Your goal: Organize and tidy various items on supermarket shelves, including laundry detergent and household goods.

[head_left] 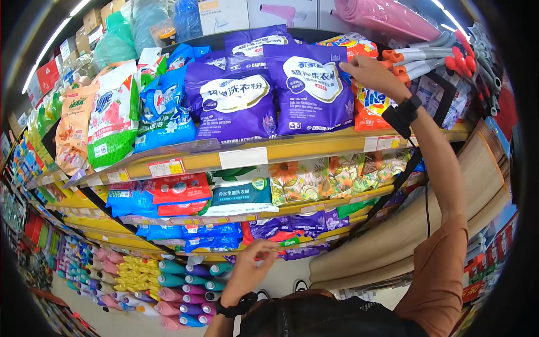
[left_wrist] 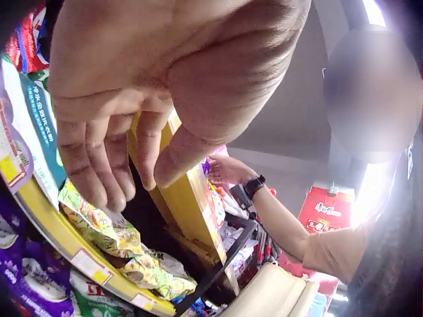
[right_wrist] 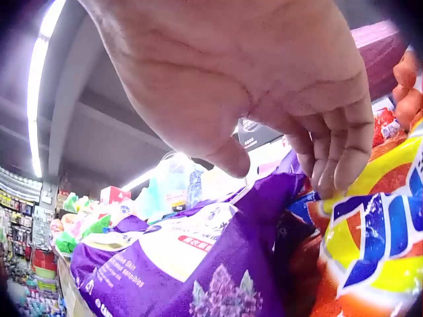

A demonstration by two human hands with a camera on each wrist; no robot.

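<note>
The person's right hand (head_left: 365,78) is at the top right corner of a purple bag (head_left: 311,106) standing by the front edge of the upper shelf (head_left: 314,145), right of its middle. I can't tell whether thumb and fingers pinch that corner or just lie about it. A tug on the corner alone could swing the bag over the front edge; the left hand (head_left: 252,267), loosely curled and holding nothing, hangs too low to steady it. The orange bag (head_left: 370,109) crowds in beside it, so it might get dragged along. The dangling cable (head_left: 428,196) could snag.
</note>
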